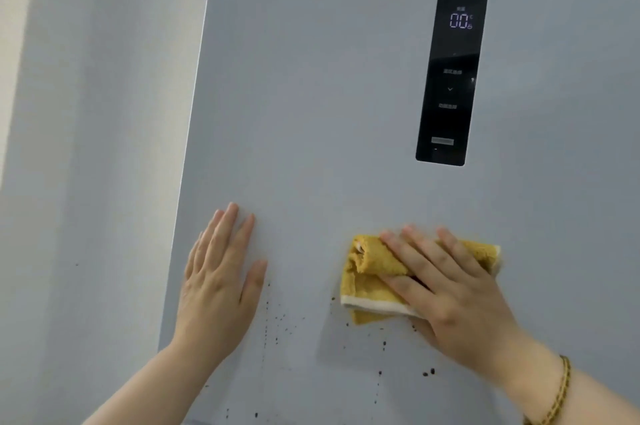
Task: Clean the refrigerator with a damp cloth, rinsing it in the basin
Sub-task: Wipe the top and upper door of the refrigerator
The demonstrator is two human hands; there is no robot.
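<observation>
Right hand (pixel 446 289), fingers spread flat, presses folded yellow cloth (pixel 367 289) on refrigerator door (pixel 311 112); left hand (pixel 218 286) flat, bracing. Advise: sweep down through dark specks (pixel 277 320), even pressure

refrigerator door (pixel 311 112): smooth, matt grey | control panel (pixel 453 60): glossy black | cloth (pixel 374 268): fluffy yellow terry

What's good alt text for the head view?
A person's right hand presses a folded yellow cloth against a grey refrigerator door, left hand flat on the door beside it. Dark specks dot the door below; a black control panel showing 00 sits above.
</observation>
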